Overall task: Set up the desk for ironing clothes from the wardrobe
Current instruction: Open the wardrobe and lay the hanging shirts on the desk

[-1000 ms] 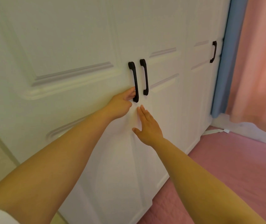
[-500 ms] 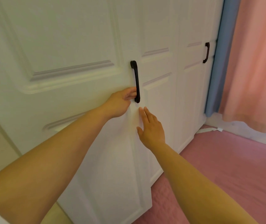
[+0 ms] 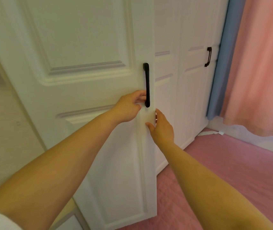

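Observation:
A white panelled wardrobe door (image 3: 86, 47) stands partly swung out towards me. Its black bar handle (image 3: 147, 83) runs vertically near the door's free edge. My left hand (image 3: 129, 107) grips the lower end of that handle with curled fingers. Just below, my right hand (image 3: 161, 127) holds the door's free edge, thumb on the front face and fingers wrapped behind it. The wardrobe's pale inside (image 3: 1, 117) shows at the left past the hinge side; no clothes are visible there.
More shut white wardrobe doors (image 3: 190, 97) continue to the right, one with a black handle (image 3: 208, 56). Beyond them hang a blue curtain (image 3: 218, 77) and a pink curtain (image 3: 261, 67). A pink quilted bed surface (image 3: 223, 171) lies at lower right.
The left door has swung open towards me, pulled by my left hand on its handle. My right hand moved from the door front to clasp its free edge. The neighbouring door's handle is now hidden.

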